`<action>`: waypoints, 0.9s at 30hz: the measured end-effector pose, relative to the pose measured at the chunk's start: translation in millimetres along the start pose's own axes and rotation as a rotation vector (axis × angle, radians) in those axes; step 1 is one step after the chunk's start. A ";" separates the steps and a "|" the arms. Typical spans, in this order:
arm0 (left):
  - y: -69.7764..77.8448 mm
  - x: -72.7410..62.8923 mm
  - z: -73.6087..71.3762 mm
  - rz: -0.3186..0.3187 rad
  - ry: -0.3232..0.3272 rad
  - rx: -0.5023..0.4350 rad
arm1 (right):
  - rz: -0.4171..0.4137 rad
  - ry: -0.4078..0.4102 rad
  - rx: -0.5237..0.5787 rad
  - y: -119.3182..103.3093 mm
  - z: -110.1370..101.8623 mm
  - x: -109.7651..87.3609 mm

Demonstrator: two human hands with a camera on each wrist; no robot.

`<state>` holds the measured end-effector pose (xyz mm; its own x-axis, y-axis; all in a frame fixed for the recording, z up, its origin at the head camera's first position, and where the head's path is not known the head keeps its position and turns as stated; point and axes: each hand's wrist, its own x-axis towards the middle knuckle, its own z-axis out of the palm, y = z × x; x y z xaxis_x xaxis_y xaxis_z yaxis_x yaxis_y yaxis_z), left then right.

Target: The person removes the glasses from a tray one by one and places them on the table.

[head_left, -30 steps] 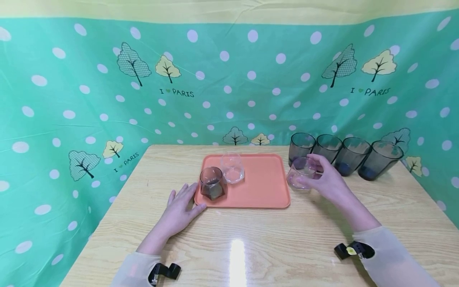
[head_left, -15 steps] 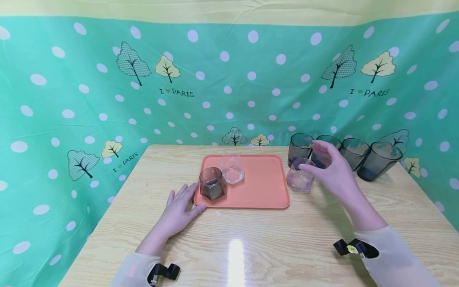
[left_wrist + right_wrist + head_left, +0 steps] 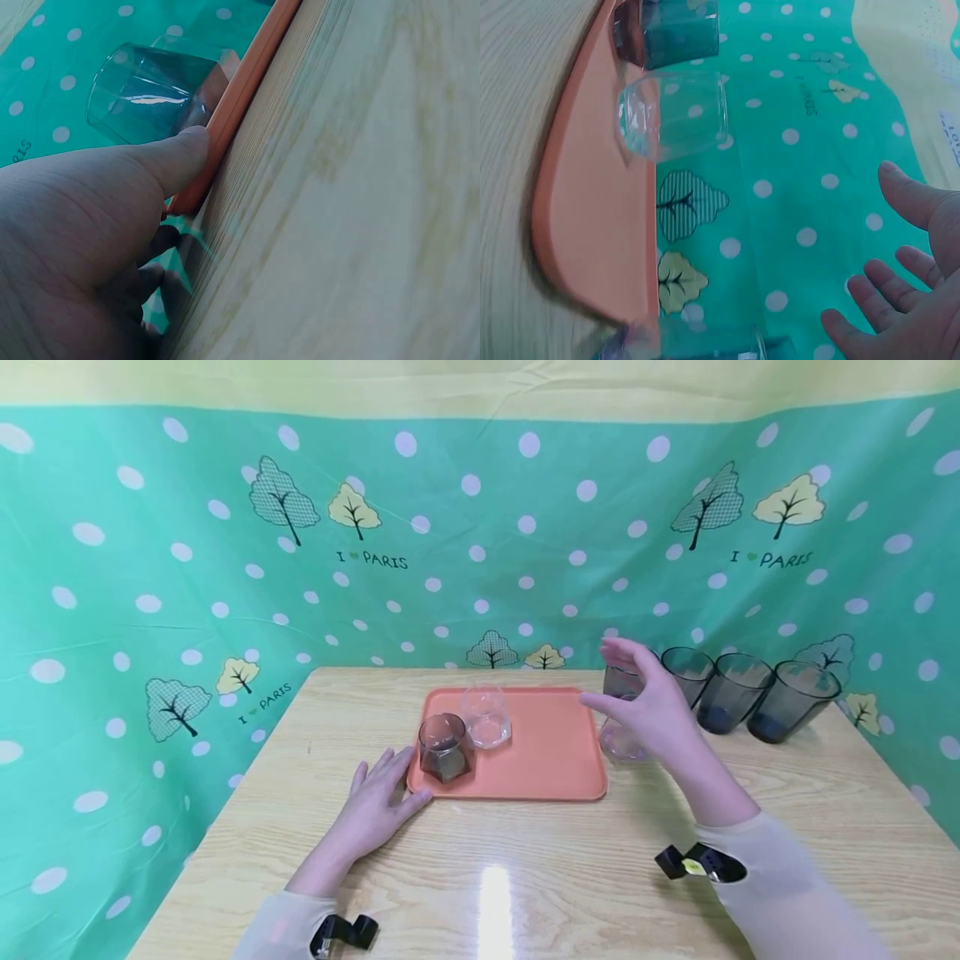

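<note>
An orange tray (image 3: 551, 752) lies on the wooden table. My left hand (image 3: 375, 806) touches its near left corner, thumb at the front rim and fingers along the left side. On the tray's left part stand a faceted smoky brown glass (image 3: 444, 752) and, behind it, a clear tumbler (image 3: 489, 728). My right hand (image 3: 654, 714) is raised over another clear tumbler (image 3: 621, 743) just off the tray's right edge, partly hiding it. In the right wrist view the right hand's fingers (image 3: 874, 300) are spread with nothing between them.
Several tall dark grey glasses (image 3: 731, 693) stand in a row at the back right; the leftmost is partly behind my right hand. A green dotted curtain (image 3: 480, 527) hangs behind the table (image 3: 570, 868). Both wrists carry small black cameras.
My right hand has let go of the clear tumbler beside the tray, lifted off it and moved left over it. The left hand has stayed at the tray's corner.
</note>
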<state>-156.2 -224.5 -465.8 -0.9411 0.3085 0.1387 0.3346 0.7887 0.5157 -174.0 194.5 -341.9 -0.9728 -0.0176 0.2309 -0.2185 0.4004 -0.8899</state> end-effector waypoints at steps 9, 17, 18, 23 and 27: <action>1.4 -2.7 1.4 -0.013 -0.012 -0.006 | -0.042 -0.041 0.085 -10.4 35.8 14.0; 2.1 -1.7 0.8 -0.004 -0.006 0.000 | -0.115 -0.078 0.165 -16.6 62.9 28.4; 1.8 -1.2 0.8 -0.003 -0.004 0.002 | -0.114 -0.081 0.172 -16.8 65.8 29.7; 1.6 0.5 0.3 0.000 0.000 0.009 | -0.125 -0.093 0.206 -15.9 78.8 36.4; 2.6 0.4 -0.5 0.000 0.000 0.004 | -0.125 -0.095 0.230 -10.5 89.3 41.2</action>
<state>-155.8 -222.5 -464.0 -0.9411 0.3082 0.1389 0.3346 0.7907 0.5127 -218.7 107.7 -358.2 -0.9376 -0.1439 0.3165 -0.3386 0.1714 -0.9252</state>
